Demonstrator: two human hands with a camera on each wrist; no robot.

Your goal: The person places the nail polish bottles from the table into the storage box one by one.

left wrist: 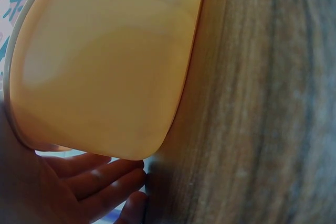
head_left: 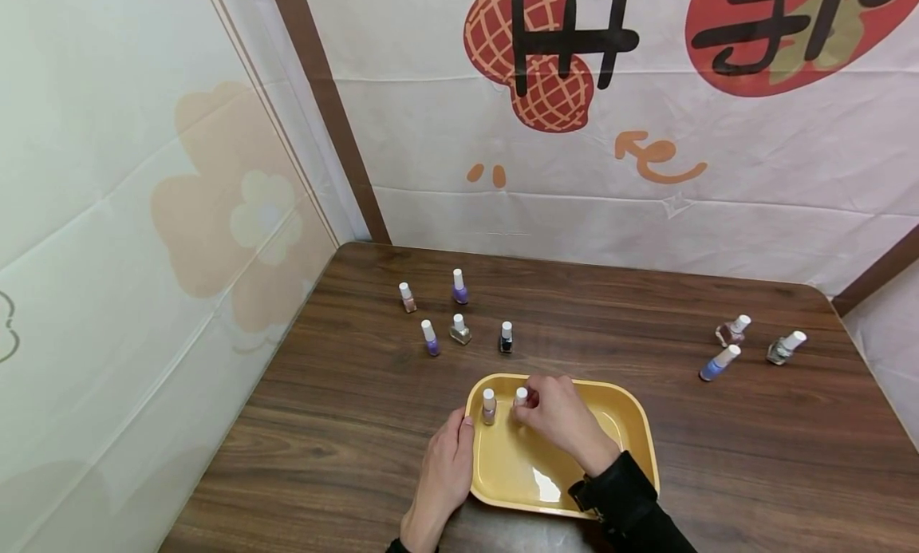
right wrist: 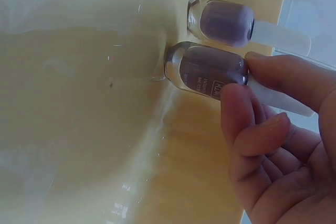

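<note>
My right hand (head_left: 560,416) pinches a nail polish bottle (right wrist: 212,72) between thumb and fingers, near where its white cap meets the glass. The bottle holds dull mauve polish and stands upright inside the yellow tray (head_left: 517,501), by its far wall. Beside it, to the left in the head view, stands a second mauve nail polish bottle (head_left: 489,407) with a white cap. My left hand (head_left: 447,461) lies against the tray's left side, its fingers stretched along the outer wall in the left wrist view. Part of the held bottle is hidden by my right fingers in the head view.
Beyond the tray on the wooden table (head_left: 323,425) stand several nail polish bottles, among them a black one (head_left: 506,339) and a purple one (head_left: 460,290). At the right are a blue bottle (head_left: 718,364) and two others. Printed cloth (head_left: 431,122) hangs behind the table.
</note>
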